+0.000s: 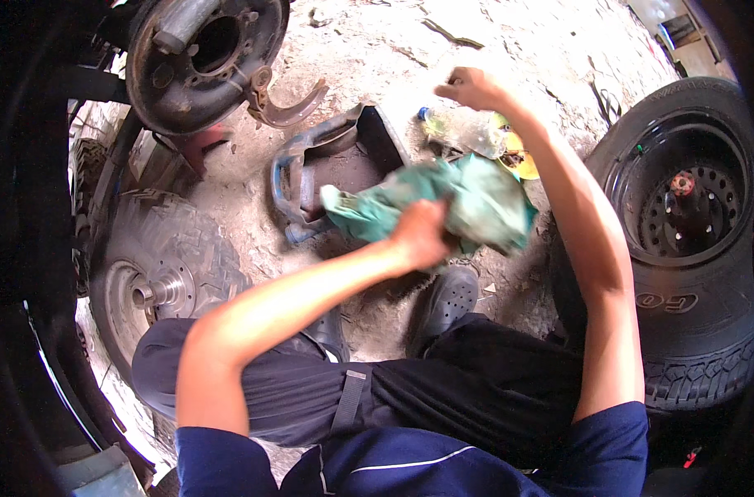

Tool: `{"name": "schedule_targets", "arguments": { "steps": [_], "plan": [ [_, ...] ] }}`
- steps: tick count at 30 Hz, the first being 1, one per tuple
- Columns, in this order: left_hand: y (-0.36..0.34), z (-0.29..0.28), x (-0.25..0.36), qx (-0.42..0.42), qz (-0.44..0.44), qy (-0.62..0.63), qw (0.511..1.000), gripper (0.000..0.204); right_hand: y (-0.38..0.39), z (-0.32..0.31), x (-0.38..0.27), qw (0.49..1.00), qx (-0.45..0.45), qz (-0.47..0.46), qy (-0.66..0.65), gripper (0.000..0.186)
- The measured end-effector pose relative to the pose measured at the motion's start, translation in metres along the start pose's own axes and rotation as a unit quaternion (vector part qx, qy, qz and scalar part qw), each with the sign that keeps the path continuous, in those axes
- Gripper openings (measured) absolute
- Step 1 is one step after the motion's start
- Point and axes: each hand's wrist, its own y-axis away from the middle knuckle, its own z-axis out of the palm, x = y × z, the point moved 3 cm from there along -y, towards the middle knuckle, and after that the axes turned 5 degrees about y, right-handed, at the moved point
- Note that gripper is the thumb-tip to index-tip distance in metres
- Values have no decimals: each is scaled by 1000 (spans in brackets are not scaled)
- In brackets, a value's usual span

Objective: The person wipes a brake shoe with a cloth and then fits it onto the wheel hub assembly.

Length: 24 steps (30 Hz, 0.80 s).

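Note:
A crumpled green rag (493, 203) hangs in front of my knees, with my left hand (422, 234) gripping its near side; hand and cloth are slightly blurred. Farther out to the right, my right hand (470, 89) is raised above the ground with its fingers curled in. Whether something small sits in those fingers is hidden. Just left of the rag stands a cut-open blue plastic container (292, 178), dirty inside. Beyond the cloth lie a clear plastic bottle (456, 130) with a blue cap and a yellow round piece (522, 163), partly covered by the rag and my right forearm.
A rusty brake backing plate (157, 87) is at upper left, with a curved brake shoe (290, 112) hanging beside it. A tire with a metal hub (168, 286) leans at left. At right stand a large tire and black rim (642, 190). My dark clog (451, 296) rests on dusty ground.

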Motion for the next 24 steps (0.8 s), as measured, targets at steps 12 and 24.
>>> {"name": "schedule_targets", "arguments": {
  "steps": [12,24],
  "plan": [
    [32,63,1,43,-257,147,954,60,15,97,47,988,9,93,127,96],
    [21,74,-9,210,-327,365,846,65,44,66,107,938,4,0,-345,77]
  ]
}}
